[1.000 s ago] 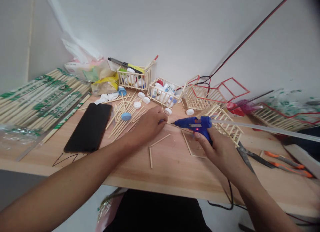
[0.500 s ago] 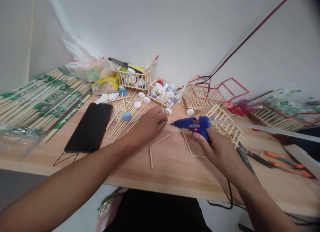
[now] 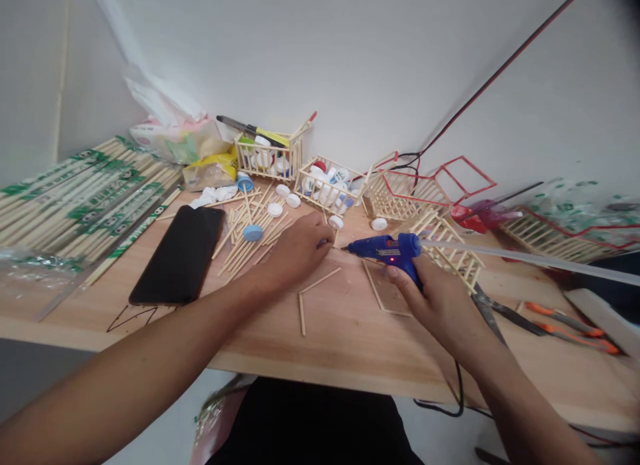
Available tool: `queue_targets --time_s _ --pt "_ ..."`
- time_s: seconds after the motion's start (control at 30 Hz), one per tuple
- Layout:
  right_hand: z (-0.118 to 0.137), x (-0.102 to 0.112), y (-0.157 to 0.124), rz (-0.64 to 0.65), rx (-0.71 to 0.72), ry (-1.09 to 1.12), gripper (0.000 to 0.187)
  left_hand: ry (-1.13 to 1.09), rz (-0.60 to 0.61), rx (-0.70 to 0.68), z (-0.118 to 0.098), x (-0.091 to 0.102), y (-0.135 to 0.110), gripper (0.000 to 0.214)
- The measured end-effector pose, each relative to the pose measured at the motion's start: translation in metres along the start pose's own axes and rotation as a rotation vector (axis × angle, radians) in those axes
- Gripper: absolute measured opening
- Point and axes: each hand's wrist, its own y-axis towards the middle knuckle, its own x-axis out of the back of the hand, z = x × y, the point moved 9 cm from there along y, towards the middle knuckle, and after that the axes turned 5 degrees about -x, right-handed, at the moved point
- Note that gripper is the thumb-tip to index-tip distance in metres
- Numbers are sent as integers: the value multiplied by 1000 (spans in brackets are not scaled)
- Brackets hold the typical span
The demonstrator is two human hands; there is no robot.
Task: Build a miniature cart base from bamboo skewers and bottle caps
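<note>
My right hand [image 3: 435, 291] is wrapped around the handle of a blue glue gun [image 3: 383, 248]. Its nozzle points left, a red light glows on its body, and a long clear glue stick [image 3: 520, 257] sticks out of the back. Just left of the nozzle, my left hand [image 3: 305, 245] is closed in a pinch on a short wooden stick [image 3: 336, 238], mostly hidden by the fingers. Two sticks joined at an angle [image 3: 302, 311] lie on the table below. A stick frame [image 3: 376, 295] lies partly under the glue gun.
A black phone [image 3: 177, 255], loose sticks [image 3: 235, 258] and packed chopsticks [image 3: 85, 198] are on the left. Stick baskets [image 3: 270, 159] with bottle caps stand along the wall. Pliers with orange handles [image 3: 575, 331] and scissors [image 3: 515, 317] lie right. A black cord [image 3: 461, 385] hangs over the front edge.
Almost nothing differs. Both hands and the glue gun keep their places, and the view has shifted very slightly.
</note>
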Motion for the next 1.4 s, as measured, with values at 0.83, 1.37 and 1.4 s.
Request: queue_targets --time_s 0.83,1.37,1.4 --pt "6 2 2 -11 15 -46 42 23 -13 4 2 0 -1 15" --pt "3 3 -2 -19 15 -45 39 15 1 27 3 1 0 15" --pt "4 3 -3 -18 16 -43 39 17 1 27 3 1 0 15"
